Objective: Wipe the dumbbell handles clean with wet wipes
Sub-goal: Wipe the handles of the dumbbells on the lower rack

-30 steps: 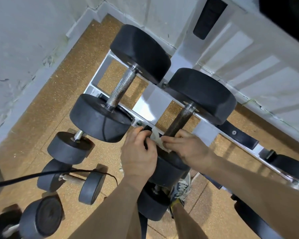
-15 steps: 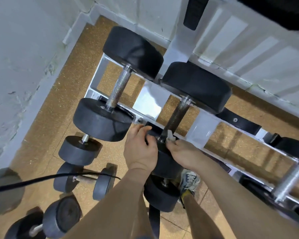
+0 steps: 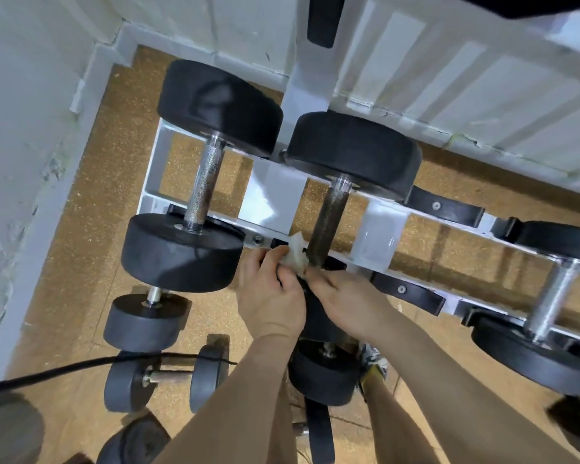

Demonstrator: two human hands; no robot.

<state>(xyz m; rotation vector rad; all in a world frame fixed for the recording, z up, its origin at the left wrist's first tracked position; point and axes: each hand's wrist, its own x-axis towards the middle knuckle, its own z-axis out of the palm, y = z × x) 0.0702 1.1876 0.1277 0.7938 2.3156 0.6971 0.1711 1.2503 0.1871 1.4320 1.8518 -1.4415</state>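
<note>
The floor (image 3: pixel 81 229) under me was a speckled brown, cork-like surface, and it ran into a corner of rough white wall (image 3: pixel 21 128) with a pale skirting along its foot. To the right the wall gave way to white ribbed panelling (image 3: pixel 482 78). A white metal rack (image 3: pixel 268 199) stood across that corner, with black cradle pads (image 3: pixel 446 209) bolted to its rails.

Three dumbbells lay on the rack. The middle dumbbell (image 3: pixel 352 155) had a dark handle (image 3: pixel 329 226), and both my hands met at its near end. My left hand (image 3: pixel 272 296) had its fingers curled and was pinching the wet wipe (image 3: pixel 297 254), a crumpled white wad touching the left side of the handle just above the near head. My right hand (image 3: pixel 345 299) came in from the other side, its fingertips nipping the wipe's lower edge. The near head was mostly hidden beneath my hands.

The left dumbbell (image 3: pixel 181 252) had a bright knurled handle, and the right dumbbell (image 3: pixel 553 296) a silver one.

Smaller grey dumbbells (image 3: pixel 141 323) sat on the floor below the rack's left end. A black cable (image 3: pixel 64 366) crossed over one of them. My shoe (image 3: pixel 374 363) showed between my forearms.
</note>
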